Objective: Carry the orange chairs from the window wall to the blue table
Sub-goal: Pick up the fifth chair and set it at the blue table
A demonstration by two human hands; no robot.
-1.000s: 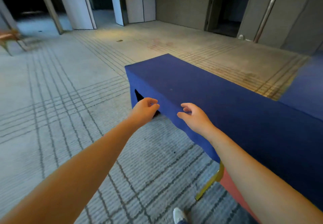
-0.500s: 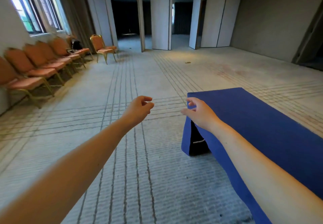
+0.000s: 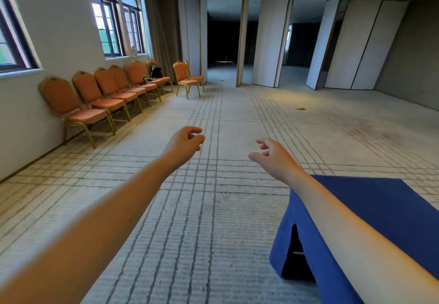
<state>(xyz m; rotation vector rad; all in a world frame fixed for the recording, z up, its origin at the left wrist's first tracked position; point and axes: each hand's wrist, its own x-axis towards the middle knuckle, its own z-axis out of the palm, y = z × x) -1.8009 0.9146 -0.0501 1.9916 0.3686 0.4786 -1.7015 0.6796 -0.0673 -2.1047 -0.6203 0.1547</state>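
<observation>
Along the window wall on my left, the orange chairs (image 3: 107,83) stand in a row with their backs against the white wall, gold-coloured frames on the carpet, each just beside the next. The nearest chair (image 3: 71,109) sits below the sill of a dark-framed window (image 3: 11,49), and the row runs away from me under the arched windows (image 3: 109,26). A black bag (image 3: 156,72) rests on a seat at the far end of the row. Past it, apart from the row, another orange chair (image 3: 184,76) stands out on the carpet near the curtain (image 3: 164,30); a second may stand right behind it, but I cannot tell for sure.

Both hands are raised in front of me over the carpet, well apart from the chairs. My left hand (image 3: 183,144) has its fingers loosely curled with the thumb close to them, and it grips nothing. My right hand (image 3: 273,159) is relaxed too, fingers slightly bent and spread, also with nothing in it.

At lower right is the blue worktop (image 3: 380,208), draped in cloth down to the floor, with a slit at its near corner showing dark underneath. My right forearm crosses above that corner.

The grey carpet (image 3: 213,208) carries a grid of darker lines. At the far end, pale folding partition panels (image 3: 270,40) stand half open beside a dark room (image 3: 223,40).
</observation>
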